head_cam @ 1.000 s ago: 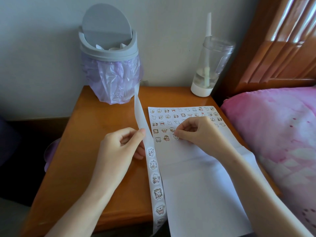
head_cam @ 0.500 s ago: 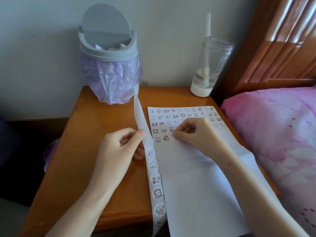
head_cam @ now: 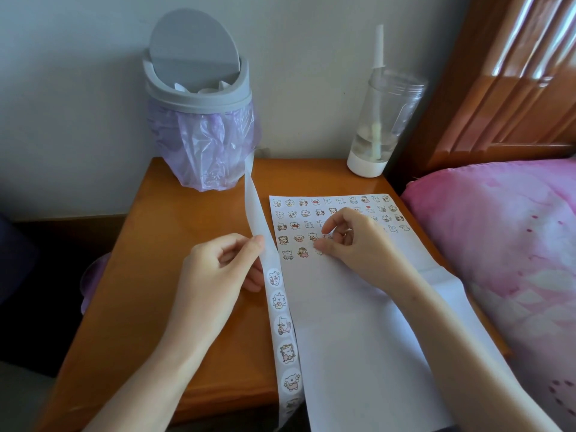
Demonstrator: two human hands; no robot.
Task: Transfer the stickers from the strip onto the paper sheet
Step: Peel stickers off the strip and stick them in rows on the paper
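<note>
From the head camera, a wooden desk [head_cam: 162, 244] stands against a pale wall, with a bed [head_cam: 505, 244] under a pink cover on its right.

A white paper sheet [head_cam: 349, 322] lies on the right half of the desk, its near end hanging past the front edge. The far part of the sheet carries rows of small cartoon stickers [head_cam: 314, 213]; the near part is blank.

Just left of the sheet runs a long white strip [head_cam: 282, 325]. Its near half bears a column of round stickers and hangs off the front of the desk, while its far half is bare backing that rises toward a grey bin [head_cam: 199, 98] lined with a purple bag at the back of the desk.

The left hand [head_cam: 218, 275] pinches the strip at its left edge, thumb on top and fingers [head_cam: 254, 279] beneath, just above the first round sticker.

The right hand [head_cam: 352, 244] rests over the sheet at the lowest sticker row. Its thumb tip presses down on the paper there, and the index finger curls close above it; whether a sticker sits under the thumb is hidden.

A clear bottle [head_cam: 383, 120] with a white base and a straw stands at the back right corner of the desk.
</note>
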